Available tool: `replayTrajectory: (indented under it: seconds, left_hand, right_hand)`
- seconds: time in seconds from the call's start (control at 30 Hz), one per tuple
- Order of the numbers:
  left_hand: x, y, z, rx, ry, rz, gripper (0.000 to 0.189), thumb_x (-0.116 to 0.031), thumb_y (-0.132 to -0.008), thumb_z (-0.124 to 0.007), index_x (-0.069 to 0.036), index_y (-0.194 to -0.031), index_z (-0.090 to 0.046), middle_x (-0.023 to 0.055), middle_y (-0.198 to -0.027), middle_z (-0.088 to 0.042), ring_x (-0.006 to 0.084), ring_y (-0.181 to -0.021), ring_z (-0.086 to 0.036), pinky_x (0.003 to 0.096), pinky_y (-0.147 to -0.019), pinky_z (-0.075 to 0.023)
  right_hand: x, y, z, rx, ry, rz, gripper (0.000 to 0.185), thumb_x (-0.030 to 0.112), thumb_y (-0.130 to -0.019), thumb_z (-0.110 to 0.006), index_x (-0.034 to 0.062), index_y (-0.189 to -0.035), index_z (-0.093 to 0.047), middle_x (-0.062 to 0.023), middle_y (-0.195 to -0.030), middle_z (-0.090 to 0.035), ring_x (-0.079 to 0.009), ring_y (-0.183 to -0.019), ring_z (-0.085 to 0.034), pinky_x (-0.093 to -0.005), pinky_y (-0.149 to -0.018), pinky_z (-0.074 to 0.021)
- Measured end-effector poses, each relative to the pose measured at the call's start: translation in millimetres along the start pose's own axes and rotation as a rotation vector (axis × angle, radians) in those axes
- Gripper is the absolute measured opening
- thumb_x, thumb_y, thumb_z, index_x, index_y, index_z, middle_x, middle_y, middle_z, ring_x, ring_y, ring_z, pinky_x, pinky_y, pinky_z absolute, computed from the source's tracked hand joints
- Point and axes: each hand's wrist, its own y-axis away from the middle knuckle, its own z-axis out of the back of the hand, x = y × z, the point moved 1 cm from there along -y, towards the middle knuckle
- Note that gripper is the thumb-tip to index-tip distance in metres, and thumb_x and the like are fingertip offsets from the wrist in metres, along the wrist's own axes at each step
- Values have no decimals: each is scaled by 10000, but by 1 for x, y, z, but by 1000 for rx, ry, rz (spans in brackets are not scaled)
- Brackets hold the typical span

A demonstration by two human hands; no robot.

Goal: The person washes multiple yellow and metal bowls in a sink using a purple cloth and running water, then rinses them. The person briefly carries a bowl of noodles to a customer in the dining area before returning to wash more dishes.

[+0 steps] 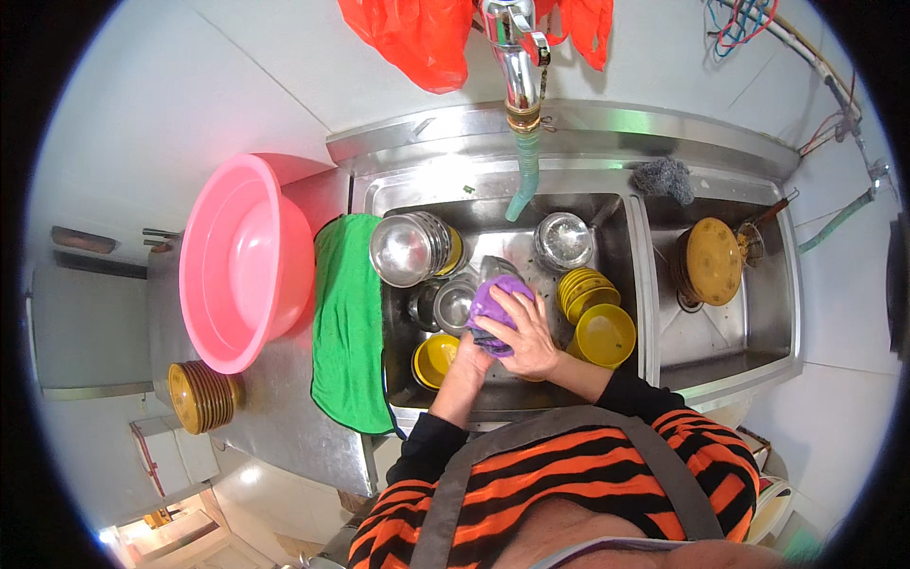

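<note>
Over the left basin of a steel sink (648, 299), both my hands meet around a purple cloth (500, 295). My right hand (525, 334) spreads its fingers over the cloth and presses it onto a tilted metal bowl (495, 266), whose blurred rim shows beyond. From below, my left hand (478, 354) supports this bundle; its fingers are mostly hidden. Small metal bowls (455, 306) sit just left of the cloth. Behind them leans a stack of metal bowls (402, 250). Yellow bowls (606, 334) are stacked at the right, with others (435, 360) at the near left.
A faucet with a green hose (526, 167) hangs over the basin. Another metal bowl stack (564, 242) stands behind. Brown plates (713, 261) and a strainer (752, 243) occupy the right basin. Left are a green towel (348, 320), pink tub (242, 263) and stacked plates (201, 397). A steel-wool scourer (663, 179) lies on the rim.
</note>
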Motion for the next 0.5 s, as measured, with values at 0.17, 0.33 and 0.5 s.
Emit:
replayTrajectory:
  seconds: [0.17,0.33,0.5]
  left_hand:
    - [-3,10,-16,-193,-380,-70,432,27,-853,-546,34,-1270,-433,213,-1083,-605,262,-775,-688,344,-678,-601]
    - [-12,18,-7,-144,-610,163,286,0,-885,-471,67,-1163,-488,224,-844,-642,219,-513,-603,271,-397,-485]
    - [8,0,-13,-317,-526,72,166,-39,-895,-476,64,-1015,-527,166,-692,-606,176,-410,-518,247,-302,-351]
  right_hand:
    - [-36,-34,4,-200,-338,-220,463,155,-730,-739,126,-1175,-615,-123,-1269,-565,-274,-1061,-597,-375,-887,-499]
    - [-102,-24,-7,91,-1576,-1084,322,132,-858,-633,0,-1151,-602,-103,-1037,-676,-217,-868,-670,-316,-775,-550]
    - [-97,33,-64,-17,-2282,-905,347,280,-967,-430,48,-1157,-604,-101,-1059,-676,-213,-910,-662,-360,-808,-544]
